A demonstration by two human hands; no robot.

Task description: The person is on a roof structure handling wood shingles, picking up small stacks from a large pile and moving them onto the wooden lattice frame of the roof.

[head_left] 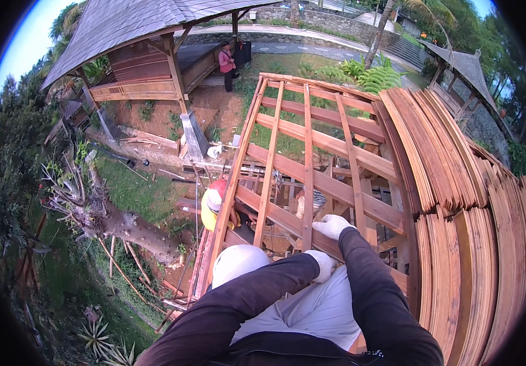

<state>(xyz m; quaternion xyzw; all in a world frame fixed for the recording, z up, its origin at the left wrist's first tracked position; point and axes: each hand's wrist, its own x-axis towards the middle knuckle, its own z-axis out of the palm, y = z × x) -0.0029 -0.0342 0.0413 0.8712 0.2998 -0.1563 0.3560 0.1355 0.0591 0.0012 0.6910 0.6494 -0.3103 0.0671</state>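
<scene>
Now spotting the right hand (333, 227) at four o'clock, curled just beside a wooden batten (308, 204) running toward twelve, plus the left hand (322, 266) at five; can't tell whether gripping. Looks stiff, fairly light, perhaps splintery; best grasped mid-span, between crossing beams (330, 188).

And we're outdoors on a building site: a bare roof frame (307, 165) of beams and battens fills the middle, layered wooden boards (428, 146) sweep down the right, and there's a person in yellow (208, 216) below, left of centre! Garden grounds around it, too, with grass (137, 189) at left, a pavilion (110, 36) upper left, a stone wall (330, 24) up top
</scene>
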